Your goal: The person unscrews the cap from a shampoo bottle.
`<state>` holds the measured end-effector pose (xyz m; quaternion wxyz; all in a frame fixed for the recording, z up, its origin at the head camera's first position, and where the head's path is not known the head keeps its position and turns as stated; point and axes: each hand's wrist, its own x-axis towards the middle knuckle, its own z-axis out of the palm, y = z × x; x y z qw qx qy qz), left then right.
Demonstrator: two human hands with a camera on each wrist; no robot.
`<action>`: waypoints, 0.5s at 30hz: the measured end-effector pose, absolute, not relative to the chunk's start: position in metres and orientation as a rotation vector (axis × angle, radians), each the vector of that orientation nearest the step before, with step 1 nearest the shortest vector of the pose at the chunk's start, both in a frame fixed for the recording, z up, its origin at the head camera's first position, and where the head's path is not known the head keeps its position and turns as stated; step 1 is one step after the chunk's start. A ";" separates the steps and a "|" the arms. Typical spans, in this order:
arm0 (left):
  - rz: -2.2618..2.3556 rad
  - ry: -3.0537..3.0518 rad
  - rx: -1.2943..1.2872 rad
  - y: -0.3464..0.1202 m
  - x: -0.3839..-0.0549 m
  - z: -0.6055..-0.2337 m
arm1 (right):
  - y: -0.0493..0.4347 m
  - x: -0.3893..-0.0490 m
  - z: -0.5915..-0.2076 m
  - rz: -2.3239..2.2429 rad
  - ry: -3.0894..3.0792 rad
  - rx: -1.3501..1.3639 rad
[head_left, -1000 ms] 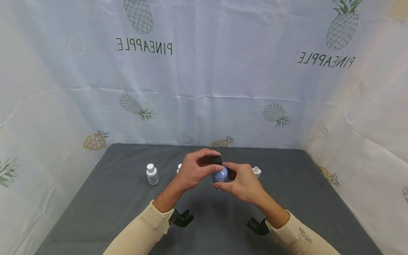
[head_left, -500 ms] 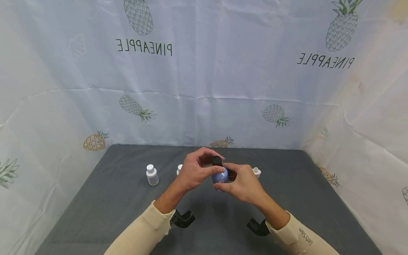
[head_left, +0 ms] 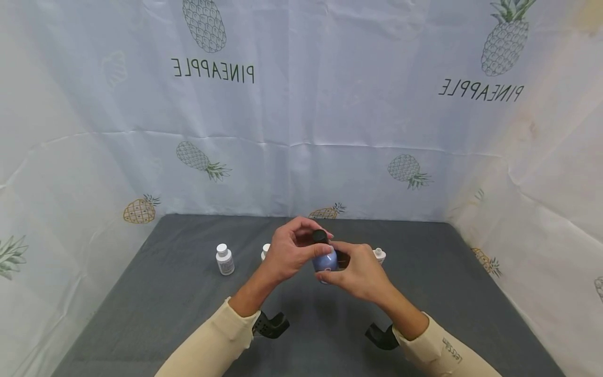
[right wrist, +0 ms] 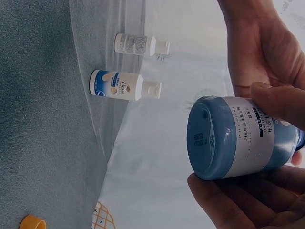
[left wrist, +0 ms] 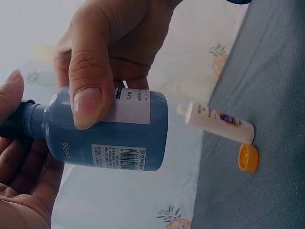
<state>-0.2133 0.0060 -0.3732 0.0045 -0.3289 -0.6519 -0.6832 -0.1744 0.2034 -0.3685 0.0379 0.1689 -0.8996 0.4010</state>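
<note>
Over the table, both hands hold one blue bottle (head_left: 326,260) with a dark cap (head_left: 320,236). My left hand (head_left: 288,252) pinches the cap end between thumb and fingers. Around the bottle's body, my right hand (head_left: 360,269) keeps its grip with thumb and fingers. The left wrist view shows the bottle's barcode label (left wrist: 119,157), and the cap seated on the neck. From the right wrist view the bottle's base (right wrist: 202,138) is visible. Part of the cap is hidden by the left fingers.
A white bottle (head_left: 225,259) stands at left, another white bottle (head_left: 265,250) is partly behind the left hand. Behind the right hand, a bare-necked white bottle (left wrist: 219,121) stands beside an orange cap (left wrist: 249,157). A pineapple-print curtain (head_left: 301,104) borders the grey table (head_left: 165,314).
My left fingers and thumb have shifted slightly to the right at the bottle's cap end. The right hand and the blue bottle stay almost in place.
</note>
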 end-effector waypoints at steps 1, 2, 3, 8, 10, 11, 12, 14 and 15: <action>-2.142 -2.040 -1.026 0.006 -0.213 -0.373 | 0.203 -0.174 -0.368 1.230 -2.760 0.518; -2.139 -2.042 -1.018 0.006 -0.213 -0.373 | 0.203 -0.174 -0.368 1.229 -2.761 0.516; -2.133 -2.044 -1.006 0.006 -0.213 -0.373 | 0.203 -0.174 -0.368 1.231 -2.760 0.510; -2.100 -2.072 -0.919 0.006 -0.214 -0.374 | 0.202 -0.173 -0.367 1.248 -2.760 0.480; -2.103 -2.078 -0.895 0.005 -0.214 -0.375 | 0.202 -0.173 -0.366 1.256 -2.760 0.473; -2.106 -2.078 -0.889 0.005 -0.214 -0.375 | 0.202 -0.173 -0.366 1.259 -2.761 0.471; -2.112 -2.076 -0.883 0.005 -0.214 -0.376 | 0.202 -0.173 -0.366 1.261 -2.760 0.470; -2.123 -2.070 -0.879 0.005 -0.214 -0.376 | 0.202 -0.173 -0.366 1.263 -2.758 0.466; -2.130 -2.067 -0.880 0.005 -0.215 -0.376 | 0.202 -0.173 -0.366 1.263 -2.757 0.467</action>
